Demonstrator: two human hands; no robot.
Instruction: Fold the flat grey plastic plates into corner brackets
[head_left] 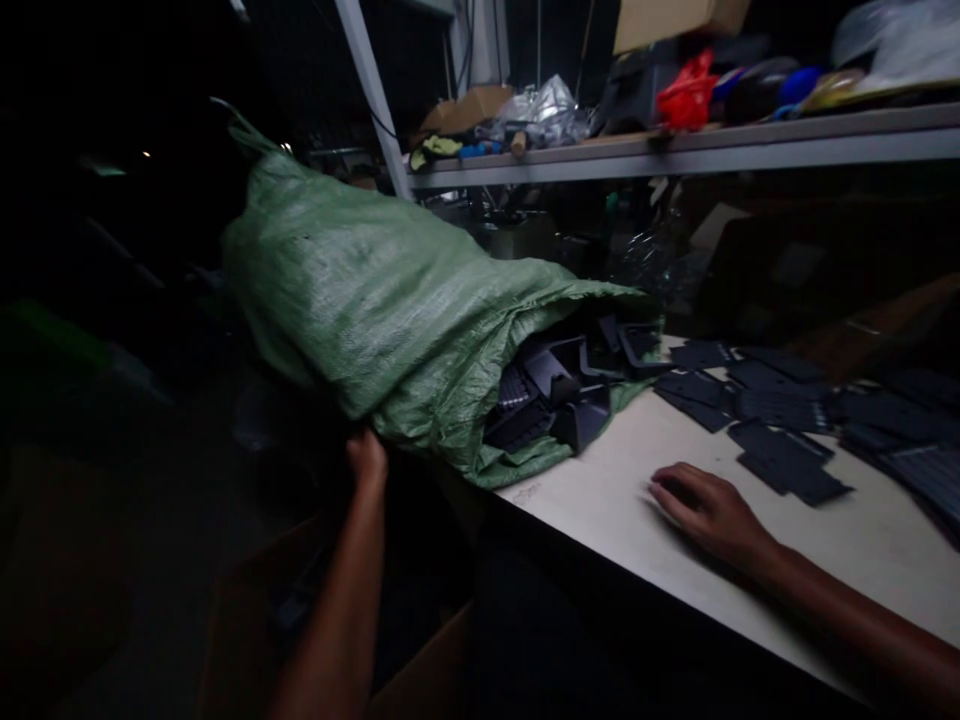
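A big green woven sack (375, 300) lies on its side over the left end of a pale table (615, 480), its mouth open to the right. Dark plastic parts (562, 385) spill out of the mouth. My left hand (366, 458) reaches up under the sack's lower edge, beyond the table's end, and its fingers are hidden against the fabric. My right hand (705, 510) rests on the tabletop, palm down, fingers stretched toward the left, holding nothing. Several flat dark plastic pieces (787, 465) lie just beyond that hand.
More flat dark pieces (900, 420) cover the table's right side. A grey shelf (675, 155) above carries cardboard boxes, a red item (686, 95) and clear bags. A brown cardboard box (247, 600) stands on the dark floor below my left arm.
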